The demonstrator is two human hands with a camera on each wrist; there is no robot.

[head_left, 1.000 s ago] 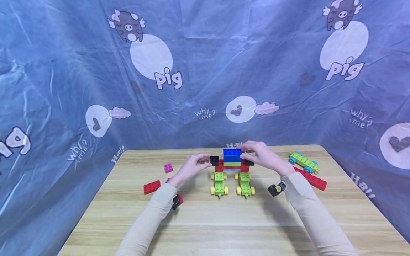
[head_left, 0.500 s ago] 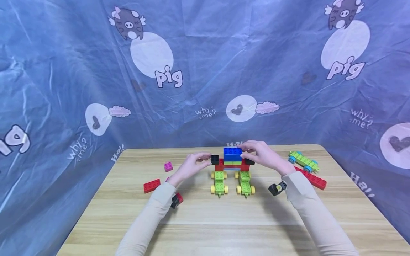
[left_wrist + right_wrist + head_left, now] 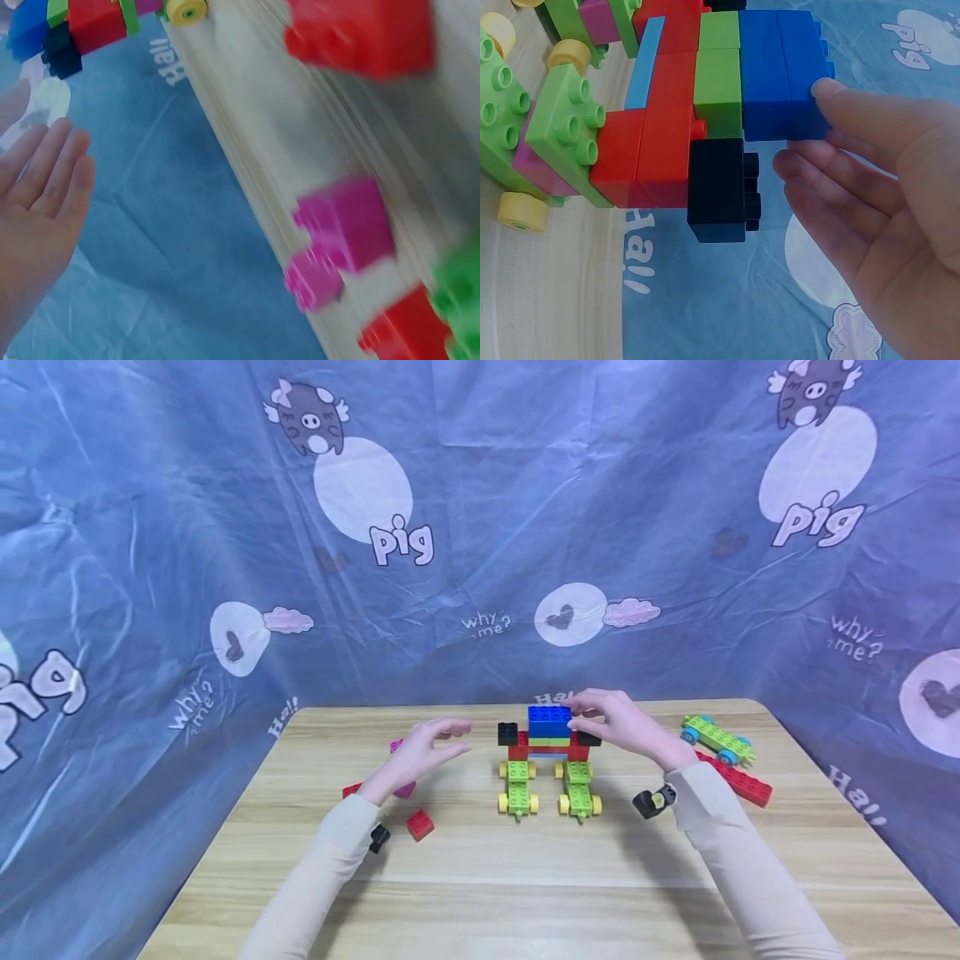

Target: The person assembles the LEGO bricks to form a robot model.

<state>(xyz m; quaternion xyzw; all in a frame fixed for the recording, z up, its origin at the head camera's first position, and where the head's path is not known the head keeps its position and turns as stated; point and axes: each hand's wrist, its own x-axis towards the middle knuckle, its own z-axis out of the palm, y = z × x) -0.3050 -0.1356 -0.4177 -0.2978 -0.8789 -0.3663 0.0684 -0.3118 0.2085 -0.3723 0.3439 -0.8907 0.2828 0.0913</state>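
A figure of stacked toy bricks stands mid-table on two lime wheeled bases (image 3: 518, 789) with yellow wheels. Above them are red bricks (image 3: 517, 751), a black brick (image 3: 507, 732) at each side, a lime layer, and two stacked blue bricks (image 3: 550, 717) on top. My right hand (image 3: 622, 727) pinches the right end of the blue bricks, the thumb in front in the head view. My left hand (image 3: 420, 753) hovers left of the figure, apart from it, fingers extended and holding nothing. Below it lie loose magenta bricks (image 3: 356, 225) and a red brick (image 3: 420, 825).
At the table's right lie a lime wheeled base (image 3: 717, 739) with blue wheels and a long red brick (image 3: 738, 779). Another red brick (image 3: 351, 790) is partly hidden by the left arm. A blue printed cloth (image 3: 480, 527) hangs around the table's back and sides.
My left hand has drawn back leftward from the black brick at the figure's left side, uncovering the loose red brick. My right hand stays at the blue bricks.
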